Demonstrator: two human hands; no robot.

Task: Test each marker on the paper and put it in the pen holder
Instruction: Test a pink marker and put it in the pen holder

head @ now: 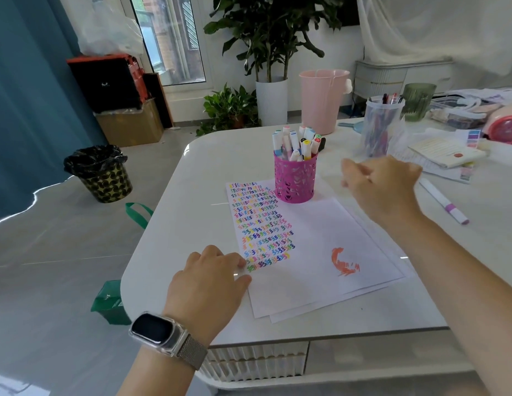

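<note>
The marker (444, 200) lies flat on the worktop (191, 195) right of the paper (320, 238), long axis running away-left to near-right, just beside the empty, loosely curled right hand (383, 187); left hand (209, 281) presses the paper, fingers (237, 264) holding nothing.

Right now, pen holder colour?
Magenta pink with cut-out pattern, pen holder, head view.

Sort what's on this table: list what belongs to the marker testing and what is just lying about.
Job: paper; pink pen holder with markers; loose purple-banded marker; left hand on the paper; right hand.

Lying about: clear pen tub; green glass; booklet.
</note>
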